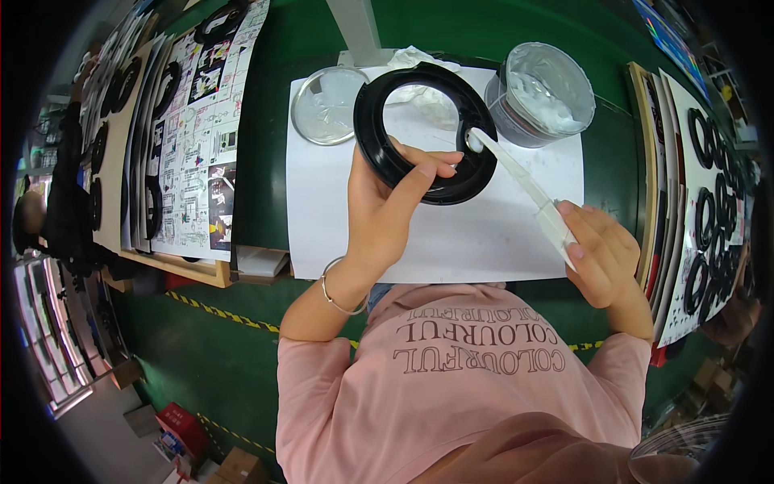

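Observation:
My left hand (391, 198) is closed on a black plastic ring (377, 149), thumb and fingers gripping its near left side. The ring is tilted up over white paper. Pinched in my right hand (601, 250) is a white plastic spatula (520, 179). Its tip carries a dab of white paste (474, 143) and meets a small opening on the ring's right inner side; whether it presses there I cannot tell. Behind the ring's right side stands a clear tub (538, 95) of white paste. A round lid (329, 105) lies at the ring's left, partly hidden by it.
White paper (339, 218) covers the green table. Crumpled white tissue (423, 58) lies behind the ring, near a pale post (355, 28). A rack of boards with black rings (153, 194) flanks the left; another rack (673, 202) flanks the right. A person (68, 202) is at far left.

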Demonstrator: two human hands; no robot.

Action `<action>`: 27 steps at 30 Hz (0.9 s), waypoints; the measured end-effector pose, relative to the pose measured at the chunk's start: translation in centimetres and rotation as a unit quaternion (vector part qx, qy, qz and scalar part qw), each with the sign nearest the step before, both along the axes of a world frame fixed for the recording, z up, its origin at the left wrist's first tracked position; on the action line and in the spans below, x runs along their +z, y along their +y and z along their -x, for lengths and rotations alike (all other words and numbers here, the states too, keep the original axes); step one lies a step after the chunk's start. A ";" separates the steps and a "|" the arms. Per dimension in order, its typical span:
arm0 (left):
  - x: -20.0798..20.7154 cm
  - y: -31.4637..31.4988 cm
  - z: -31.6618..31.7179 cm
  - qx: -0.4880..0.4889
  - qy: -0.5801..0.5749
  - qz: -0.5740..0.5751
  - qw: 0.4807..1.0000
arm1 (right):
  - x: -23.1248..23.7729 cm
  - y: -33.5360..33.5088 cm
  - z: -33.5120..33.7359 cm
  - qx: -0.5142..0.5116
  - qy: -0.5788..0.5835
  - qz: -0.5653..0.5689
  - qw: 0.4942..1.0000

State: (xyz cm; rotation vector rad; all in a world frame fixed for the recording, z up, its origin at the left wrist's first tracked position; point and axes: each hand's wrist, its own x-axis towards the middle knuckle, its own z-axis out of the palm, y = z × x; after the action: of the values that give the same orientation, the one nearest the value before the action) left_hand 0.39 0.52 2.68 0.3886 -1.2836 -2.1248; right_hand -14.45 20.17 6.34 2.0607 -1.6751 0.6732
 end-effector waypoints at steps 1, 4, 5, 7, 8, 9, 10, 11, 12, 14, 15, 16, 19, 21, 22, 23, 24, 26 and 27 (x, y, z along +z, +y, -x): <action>-0.1 0.0 0.0 0.000 0.000 0.001 1.000 | 0.0 -0.2 -0.1 0.004 0.022 0.014 1.000; -0.3 -0.2 -0.1 -0.006 -0.018 0.006 1.000 | 0.7 -0.5 -0.5 0.016 0.045 -0.004 0.999; -0.3 -0.1 -0.1 -0.001 -0.015 -0.002 1.000 | 0.7 -0.6 -0.6 0.017 0.045 -0.003 0.999; -0.3 -0.1 -0.1 0.004 -0.011 -0.008 1.000 | 0.7 -0.7 -0.8 0.024 0.075 -0.003 0.997; -0.4 0.0 0.0 0.007 -0.010 -0.002 1.000 | 0.7 -0.6 -0.8 0.024 0.076 -0.003 0.997; -0.5 0.0 0.0 0.011 -0.010 0.004 1.000 | 0.8 -0.4 -0.7 0.032 0.081 -0.019 0.996; -0.4 0.0 0.0 0.011 -0.010 0.004 1.000 | 0.9 -0.3 -0.7 0.040 0.086 -0.035 0.995; -0.4 -0.1 0.0 0.012 -0.011 0.006 1.000 | 1.2 -0.4 -0.7 0.041 0.086 -0.035 0.995; -0.4 -0.1 0.0 0.013 -0.012 0.007 1.000 | 1.6 -0.4 -0.6 0.029 0.087 -0.029 0.995; -0.4 -0.1 0.0 0.014 -0.012 0.015 1.000 | 2.1 -0.5 -0.5 0.017 0.088 -0.024 0.996; -0.4 -0.1 0.0 0.014 -0.012 0.023 1.000 | 2.2 -0.4 -0.3 0.009 0.068 -0.020 0.997; -0.4 -0.1 0.0 0.013 -0.012 0.023 1.000 | 2.3 -0.3 -0.1 0.002 0.047 -0.016 0.999; -0.4 0.0 0.1 0.018 -0.010 0.048 0.999 | 2.2 -0.5 0.6 0.010 0.011 -0.005 1.000; -0.4 0.0 0.1 0.029 0.001 0.089 0.996 | 2.4 -0.5 1.0 0.002 0.001 -0.008 1.000; -0.5 -0.1 0.1 0.029 0.001 0.089 0.996 | 2.4 -0.5 1.3 -0.005 -0.009 -0.010 1.000; -0.5 -0.1 0.0 0.022 0.005 0.095 0.995 | 2.2 -0.5 1.5 -0.006 -0.009 -0.009 1.000; -0.5 -0.2 0.0 0.014 0.009 0.102 0.995 | 1.8 -0.6 1.8 -0.006 -0.018 0.006 1.000; -0.5 -0.1 -0.1 0.014 0.011 0.116 0.993 | 1.6 -0.8 2.1 -0.006 -0.027 0.022 0.999; -0.5 -0.1 -0.2 0.014 0.013 0.130 0.991 | 1.6 -0.8 2.3 -0.005 -0.028 0.015 0.999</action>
State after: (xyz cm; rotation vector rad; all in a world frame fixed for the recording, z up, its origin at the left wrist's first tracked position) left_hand 0.55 0.43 2.21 0.2652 -1.5078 -1.9015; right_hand -16.70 19.32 7.99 2.0291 -1.6944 0.7561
